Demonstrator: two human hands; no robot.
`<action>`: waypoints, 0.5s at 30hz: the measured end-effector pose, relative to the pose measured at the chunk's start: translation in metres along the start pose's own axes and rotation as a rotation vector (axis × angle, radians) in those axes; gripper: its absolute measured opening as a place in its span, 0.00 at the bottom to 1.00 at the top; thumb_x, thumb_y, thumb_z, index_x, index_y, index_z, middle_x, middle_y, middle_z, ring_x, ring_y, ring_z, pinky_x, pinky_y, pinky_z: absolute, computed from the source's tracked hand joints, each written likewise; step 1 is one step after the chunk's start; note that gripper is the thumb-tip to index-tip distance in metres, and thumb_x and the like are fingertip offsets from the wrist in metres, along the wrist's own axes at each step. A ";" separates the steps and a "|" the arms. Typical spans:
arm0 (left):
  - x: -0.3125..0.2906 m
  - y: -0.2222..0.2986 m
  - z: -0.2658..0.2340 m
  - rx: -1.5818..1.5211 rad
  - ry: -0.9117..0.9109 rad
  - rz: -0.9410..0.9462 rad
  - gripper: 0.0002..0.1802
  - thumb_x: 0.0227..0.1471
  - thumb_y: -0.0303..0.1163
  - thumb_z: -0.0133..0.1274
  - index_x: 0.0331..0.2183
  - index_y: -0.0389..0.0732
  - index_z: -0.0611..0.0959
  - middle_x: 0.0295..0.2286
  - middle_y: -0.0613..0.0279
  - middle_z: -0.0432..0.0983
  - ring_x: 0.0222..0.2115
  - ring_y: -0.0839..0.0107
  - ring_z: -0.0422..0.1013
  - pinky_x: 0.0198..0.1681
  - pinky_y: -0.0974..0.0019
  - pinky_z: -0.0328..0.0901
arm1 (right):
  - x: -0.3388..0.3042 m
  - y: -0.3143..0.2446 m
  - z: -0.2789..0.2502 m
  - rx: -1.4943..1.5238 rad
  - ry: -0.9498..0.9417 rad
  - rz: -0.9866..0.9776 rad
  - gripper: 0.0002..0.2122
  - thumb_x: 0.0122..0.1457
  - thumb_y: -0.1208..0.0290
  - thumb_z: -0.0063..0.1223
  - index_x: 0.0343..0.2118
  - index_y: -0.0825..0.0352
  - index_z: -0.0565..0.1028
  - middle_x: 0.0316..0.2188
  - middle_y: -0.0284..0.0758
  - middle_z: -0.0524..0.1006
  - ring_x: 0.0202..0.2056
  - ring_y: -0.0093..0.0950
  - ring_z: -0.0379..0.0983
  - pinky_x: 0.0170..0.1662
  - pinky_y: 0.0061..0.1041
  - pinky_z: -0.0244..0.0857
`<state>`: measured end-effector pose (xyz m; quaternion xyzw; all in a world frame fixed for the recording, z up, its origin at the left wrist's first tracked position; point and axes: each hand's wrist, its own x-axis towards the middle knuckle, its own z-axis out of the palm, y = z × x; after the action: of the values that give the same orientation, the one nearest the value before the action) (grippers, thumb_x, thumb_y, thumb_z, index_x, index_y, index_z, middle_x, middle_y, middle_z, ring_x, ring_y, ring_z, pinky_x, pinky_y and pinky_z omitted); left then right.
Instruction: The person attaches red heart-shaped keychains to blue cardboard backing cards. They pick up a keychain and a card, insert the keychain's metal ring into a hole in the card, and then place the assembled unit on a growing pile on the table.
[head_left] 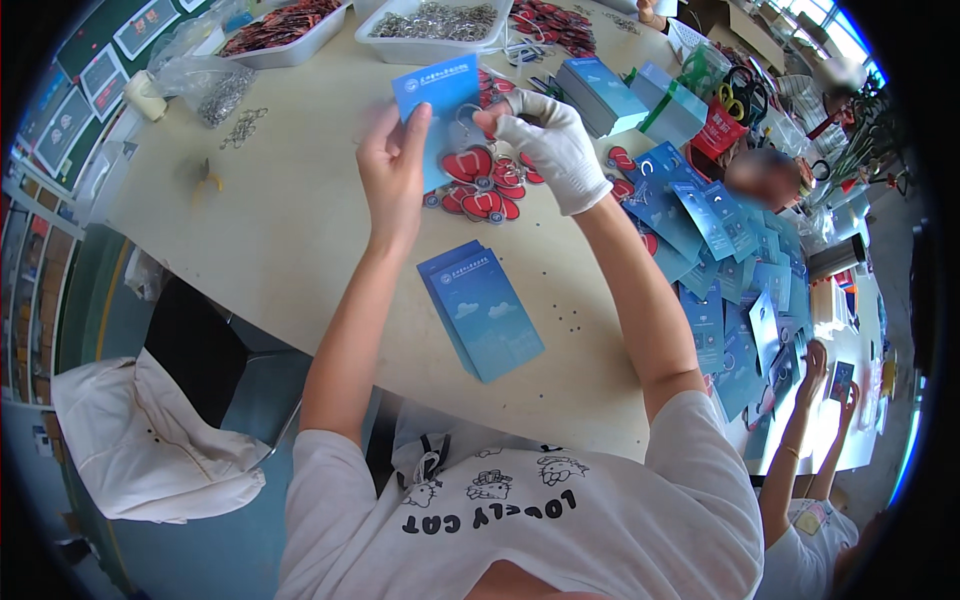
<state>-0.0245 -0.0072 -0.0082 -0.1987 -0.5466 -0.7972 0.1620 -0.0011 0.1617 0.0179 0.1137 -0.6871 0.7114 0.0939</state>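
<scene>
My left hand [392, 168] holds a blue printed card [436, 125] upright, its thumb pressed on the front. My right hand [552, 150] wears a white glove that leaves the thumb and fingertips bare. Its thumb and fingers are pinched at the edge of a metal key ring [466, 118] in front of the card. Just below the card lies a heap of red keychains [483, 196] with metal parts; whether one of them hangs from the ring I cannot tell. Closer to me, a small stack of blue cards [490, 312] rests on the table.
Along the far edge stand a tub of metal rings [432, 48] and a tub of red pieces [290, 58]. Bundled blue cards [602, 95] sit beyond my right hand. Many cards with keychains [735, 250] spread rightward, where co-workers sit. Yellow-handled pliers [207, 180] lie at left.
</scene>
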 end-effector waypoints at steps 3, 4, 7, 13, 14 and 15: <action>-0.010 0.001 0.008 -0.142 -0.042 0.000 0.08 0.55 0.26 0.53 0.38 0.35 0.80 0.34 0.69 0.75 0.35 0.84 0.68 0.39 0.76 0.61 | -0.008 -0.019 0.016 -0.090 0.131 0.035 0.07 0.51 0.73 0.59 0.30 0.70 0.79 0.28 0.32 0.79 0.30 0.16 0.72 0.35 0.15 0.66; -0.012 0.002 0.008 -0.169 -0.057 -0.019 0.08 0.55 0.26 0.53 0.38 0.35 0.80 0.34 0.69 0.76 0.35 0.83 0.69 0.40 0.76 0.62 | -0.010 -0.020 0.019 -0.053 0.151 0.028 0.06 0.51 0.73 0.59 0.30 0.70 0.79 0.27 0.32 0.79 0.30 0.16 0.72 0.34 0.15 0.66; -0.014 0.008 0.014 -0.229 -0.078 -0.060 0.08 0.53 0.25 0.54 0.38 0.36 0.80 0.35 0.68 0.76 0.35 0.82 0.69 0.41 0.75 0.62 | -0.015 -0.024 0.024 0.047 0.182 0.003 0.07 0.50 0.73 0.60 0.30 0.70 0.79 0.25 0.30 0.78 0.28 0.16 0.72 0.32 0.16 0.66; -0.017 0.011 0.016 -0.215 -0.027 -0.053 0.08 0.52 0.25 0.55 0.37 0.35 0.81 0.35 0.66 0.77 0.36 0.81 0.70 0.42 0.74 0.63 | -0.021 -0.034 0.030 0.007 0.178 0.016 0.06 0.50 0.74 0.59 0.29 0.72 0.78 0.25 0.31 0.78 0.26 0.17 0.73 0.29 0.16 0.67; -0.017 0.011 0.015 -0.195 -0.035 -0.036 0.09 0.53 0.26 0.55 0.37 0.35 0.80 0.36 0.66 0.76 0.37 0.80 0.70 0.43 0.74 0.63 | -0.020 -0.034 0.029 -0.046 0.177 0.024 0.06 0.50 0.75 0.59 0.30 0.72 0.77 0.25 0.31 0.78 0.26 0.18 0.74 0.30 0.16 0.68; -0.017 0.012 0.014 -0.176 -0.044 -0.018 0.09 0.53 0.26 0.55 0.38 0.36 0.80 0.36 0.65 0.76 0.37 0.80 0.70 0.44 0.73 0.63 | -0.020 -0.035 0.029 -0.099 0.175 0.032 0.07 0.50 0.76 0.59 0.31 0.72 0.77 0.26 0.31 0.78 0.27 0.18 0.74 0.30 0.17 0.68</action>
<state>-0.0020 0.0028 -0.0027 -0.2246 -0.4795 -0.8391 0.1245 0.0291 0.1345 0.0463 0.0353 -0.7122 0.6854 0.1474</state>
